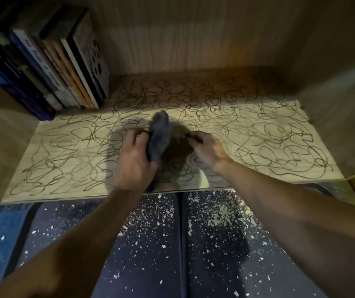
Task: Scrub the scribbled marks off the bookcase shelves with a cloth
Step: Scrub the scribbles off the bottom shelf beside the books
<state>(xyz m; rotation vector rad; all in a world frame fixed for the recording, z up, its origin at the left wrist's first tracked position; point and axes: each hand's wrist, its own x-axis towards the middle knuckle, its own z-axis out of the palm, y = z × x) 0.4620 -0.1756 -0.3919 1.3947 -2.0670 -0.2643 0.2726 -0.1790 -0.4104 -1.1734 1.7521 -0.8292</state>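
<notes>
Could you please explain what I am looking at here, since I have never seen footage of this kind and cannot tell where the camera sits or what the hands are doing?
There is one picture, taken by a wide-angle camera worn on a person's head, looking forward and down; no robot is involved. The two bare arms are that person's own. The left hand grips a dark grey cloth, bunched and raised above the wooden shelf. The right hand has curled fingers; whether it pinches anything is unclear. Dark scribbled marks cover the shelf. A row of books leans at its left rear. Below is a dark speckled floor.
</notes>
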